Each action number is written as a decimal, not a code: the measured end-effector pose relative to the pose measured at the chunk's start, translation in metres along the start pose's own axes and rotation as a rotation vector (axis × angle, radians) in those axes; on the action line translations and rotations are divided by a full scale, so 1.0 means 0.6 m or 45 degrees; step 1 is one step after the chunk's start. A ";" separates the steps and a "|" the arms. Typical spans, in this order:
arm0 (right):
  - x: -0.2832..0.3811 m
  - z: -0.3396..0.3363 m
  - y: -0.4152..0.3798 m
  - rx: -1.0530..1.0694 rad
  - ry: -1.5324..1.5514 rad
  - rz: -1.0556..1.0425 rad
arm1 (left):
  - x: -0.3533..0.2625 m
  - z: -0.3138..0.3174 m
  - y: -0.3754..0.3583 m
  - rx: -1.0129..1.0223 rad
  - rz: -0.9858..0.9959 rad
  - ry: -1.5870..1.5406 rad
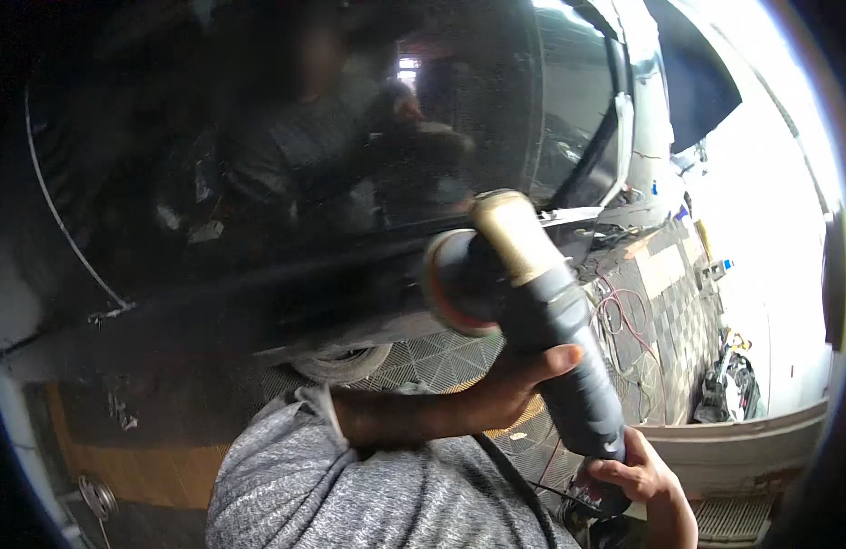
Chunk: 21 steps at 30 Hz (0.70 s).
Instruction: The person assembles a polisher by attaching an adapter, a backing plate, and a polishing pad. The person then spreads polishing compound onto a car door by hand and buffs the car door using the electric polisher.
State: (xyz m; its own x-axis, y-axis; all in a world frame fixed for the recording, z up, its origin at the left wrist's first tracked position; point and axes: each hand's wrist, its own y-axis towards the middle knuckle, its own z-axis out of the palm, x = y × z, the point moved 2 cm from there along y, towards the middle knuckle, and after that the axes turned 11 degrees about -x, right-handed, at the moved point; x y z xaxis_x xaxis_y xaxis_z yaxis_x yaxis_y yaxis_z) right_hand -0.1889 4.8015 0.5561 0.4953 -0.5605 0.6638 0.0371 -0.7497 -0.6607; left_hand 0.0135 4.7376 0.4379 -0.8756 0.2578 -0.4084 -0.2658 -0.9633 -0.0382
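Note:
A dark power polisher (pixel 569 339) with a gold-coloured head slants across the middle of the view. Its round pad, with a reddish edge, is at or against the lower part of a glossy black car panel (pixel 285 183). My left hand (pixel 523 384) reaches in from the left and grips the middle of the polisher body, thumb on top. Lower right, my right hand (pixel 638 476) is wrapped round the rear end of the tool, by the cord. The panel reflects a blurred figure.
A tyre (pixel 345 364) lies under the car on the patterned floor tiles. A red hose (pixel 624 302) coils on the floor to the right. Farther right are a dark bag (pixel 734 384) and a pale ledge (pixel 734 435). A round metal object (pixel 97 497) is lower left.

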 end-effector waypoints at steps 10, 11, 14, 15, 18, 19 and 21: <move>-0.006 -0.041 0.020 0.084 -0.112 -0.053 | 0.035 0.007 0.039 0.089 -0.115 -0.002; -0.006 -0.054 0.026 0.102 -0.102 -0.019 | 0.051 0.010 0.060 0.107 -0.124 -0.029; -0.024 -0.080 0.036 -0.033 0.067 0.002 | 0.090 0.025 0.118 0.173 -0.114 -0.071; -0.025 -0.087 0.040 -0.028 0.057 -0.017 | 0.095 0.031 0.128 0.149 -0.075 -0.051; -0.039 -0.101 0.050 0.017 0.016 -0.038 | 0.092 0.034 0.126 0.136 -0.063 -0.010; -0.027 -0.089 0.044 0.011 0.091 0.001 | 0.089 0.031 0.120 0.149 -0.101 0.010; -0.018 -0.078 0.050 0.051 0.000 -0.019 | 0.080 0.012 0.097 0.105 -0.076 0.058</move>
State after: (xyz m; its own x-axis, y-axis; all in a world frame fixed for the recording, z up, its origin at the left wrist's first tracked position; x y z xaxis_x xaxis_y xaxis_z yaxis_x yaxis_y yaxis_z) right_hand -0.2337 4.7687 0.5451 0.4946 -0.5494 0.6735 0.0791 -0.7432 -0.6644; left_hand -0.0470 4.6946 0.4224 -0.8386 0.3091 -0.4485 -0.3509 -0.9364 0.0107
